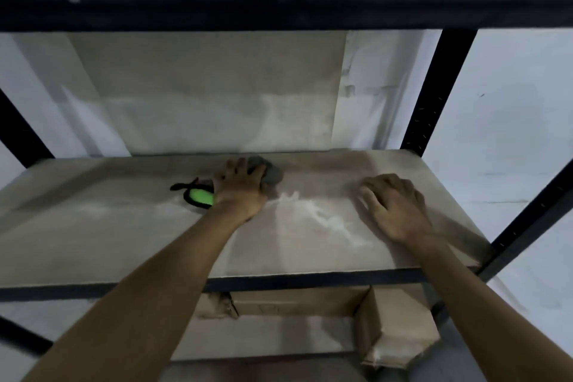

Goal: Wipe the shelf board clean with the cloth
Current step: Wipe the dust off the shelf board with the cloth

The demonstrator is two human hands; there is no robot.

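We press the grey cloth (269,174) under our left hand (240,187), fingers clenched over it near the back edge of the shelf board (124,242) — soft, light, easily bunched, best held flat-palmed. Our right hand (393,208) rests open — empty.

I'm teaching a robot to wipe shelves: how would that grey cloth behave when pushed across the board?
The grey cloth looks soft and floppy: it sits bunched under the left hand. It would likely crumple rather than slide flat. Probably light, so it needs pressing down to lift the white dust on the shelf board.
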